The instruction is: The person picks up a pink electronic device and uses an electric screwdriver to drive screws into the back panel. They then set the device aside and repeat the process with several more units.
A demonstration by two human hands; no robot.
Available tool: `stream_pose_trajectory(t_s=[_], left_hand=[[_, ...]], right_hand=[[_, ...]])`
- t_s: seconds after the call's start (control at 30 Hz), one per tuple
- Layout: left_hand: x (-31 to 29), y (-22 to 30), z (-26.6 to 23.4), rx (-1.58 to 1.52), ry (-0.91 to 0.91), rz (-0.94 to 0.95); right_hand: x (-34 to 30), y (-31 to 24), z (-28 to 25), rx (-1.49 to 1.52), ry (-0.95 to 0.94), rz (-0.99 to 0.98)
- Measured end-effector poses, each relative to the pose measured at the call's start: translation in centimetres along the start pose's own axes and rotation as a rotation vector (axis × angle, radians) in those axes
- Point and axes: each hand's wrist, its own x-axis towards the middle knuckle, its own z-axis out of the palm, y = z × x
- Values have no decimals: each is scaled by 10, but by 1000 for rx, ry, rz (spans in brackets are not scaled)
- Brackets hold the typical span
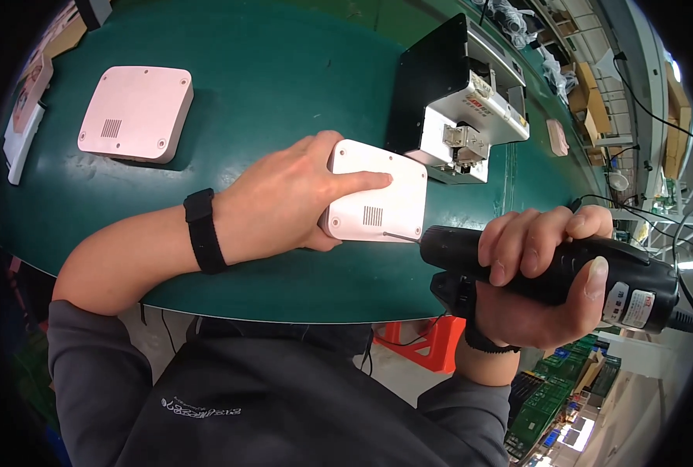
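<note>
My left hand (304, 183) grips a pale pink-white plastic case (397, 198) by its left side, index finger stretched across its top face. The case has rounded corners, screw holes and a small slotted grille. In my right hand (545, 265) is a black corded electric screwdriver (459, 251), with fingers wrapped round its body. Its thin bit (401, 237) reaches the near edge of the case, by a hole below the grille. Whether a screw sits there is too small to tell.
A similar pale case (136, 113) lies at the left on the green table (284, 70). Just beyond the held case stands a black and silver machine (455, 101). Other pale parts (28, 132) lie at the far left edge. A red stool (424, 346) is below the table.
</note>
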Motion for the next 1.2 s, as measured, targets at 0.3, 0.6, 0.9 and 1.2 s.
stream_pose_trajectory(t_s=[0.3,0.6,0.9,1.2], left_hand=[[3,-2,-2,-52,-14,-23],[2,2,-7,-53,-4,4],[5,6,-11,-35,-53,-26],[4,11,-10,-4,-89,-28]], right_hand=[[0,8,-4,23,-58,-11],[-3,12,5,69,25,-14],[23,-2,-20,60,99,-248],[88,6,-48,-173,288,-272]])
